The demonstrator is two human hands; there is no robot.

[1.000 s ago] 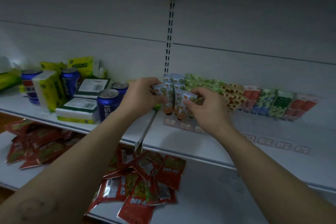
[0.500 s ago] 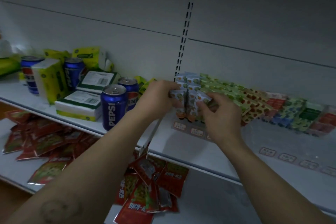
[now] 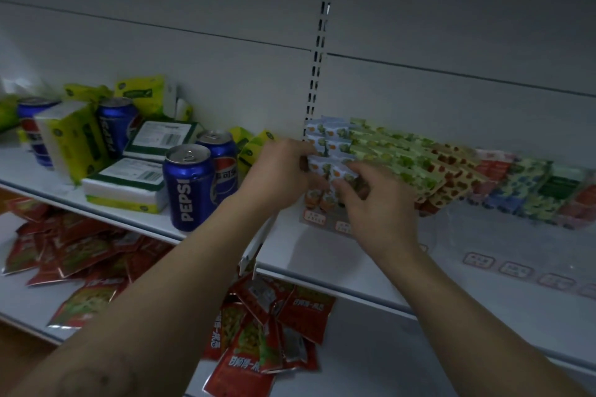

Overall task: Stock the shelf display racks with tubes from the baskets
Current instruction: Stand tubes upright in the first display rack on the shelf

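A clear display rack [image 3: 451, 229] lies on the white shelf [image 3: 322, 261], filled with rows of small tubes. Light-blue tubes with an orange print [image 3: 329, 145] fill its leftmost columns, green ones [image 3: 396, 155] and red ones [image 3: 451, 171] follow to the right. My left hand [image 3: 277, 171] grips the left edge of the front blue tubes. My right hand [image 3: 377, 200] pinches the front blue tubes from the right, its fingers curled over them. No basket is in view.
Pepsi cans [image 3: 190, 184], tissue packs [image 3: 125, 184] and yellow-green packets [image 3: 142, 93] crowd the shelf to the left. Red snack packets [image 3: 264, 332] lie on the lower shelf. A slotted upright [image 3: 319, 51] runs up the back wall. Price labels [image 3: 516, 267] line the rack's front.
The view has shifted left and closer. Both hands stay on the leftmost blue tubes, with the right fingers now pressing lower on the front ones.
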